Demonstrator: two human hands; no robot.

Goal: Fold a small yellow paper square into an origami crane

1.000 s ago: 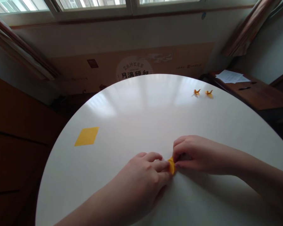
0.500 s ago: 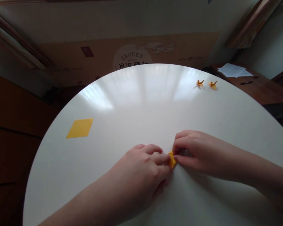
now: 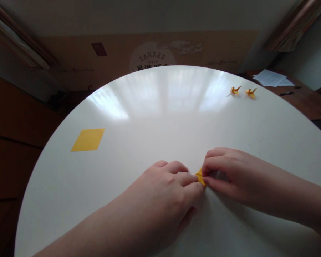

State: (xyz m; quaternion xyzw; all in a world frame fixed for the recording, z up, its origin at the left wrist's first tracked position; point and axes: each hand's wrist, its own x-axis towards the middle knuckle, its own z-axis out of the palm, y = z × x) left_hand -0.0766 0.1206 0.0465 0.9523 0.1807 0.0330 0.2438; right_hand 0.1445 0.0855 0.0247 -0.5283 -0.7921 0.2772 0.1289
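A small piece of folded yellow paper point(image 3: 200, 176) lies on the white table, caught between both hands. My left hand point(image 3: 173, 189) rests on the tabletop with its fingertips pressing the paper's left side. From the right, my right hand point(image 3: 224, 171) pinches the paper's edge between thumb and index finger. Much of the paper is hidden under the fingers, so its full shape cannot be made out.
A flat yellow paper square point(image 3: 88, 140) lies on the left of the round white table point(image 3: 149, 135). Two small folded yellow paper birds point(image 3: 235, 90) stand near the far right rim. Beyond it, a brown desk point(image 3: 307, 101) holds white sheets point(image 3: 273, 78) and a dark pen point(image 3: 286, 93).
The view has tilted down and the window has left it. Both hands stay on the folded paper, with only slight finger movement; the paper's visible part looks slightly turned.
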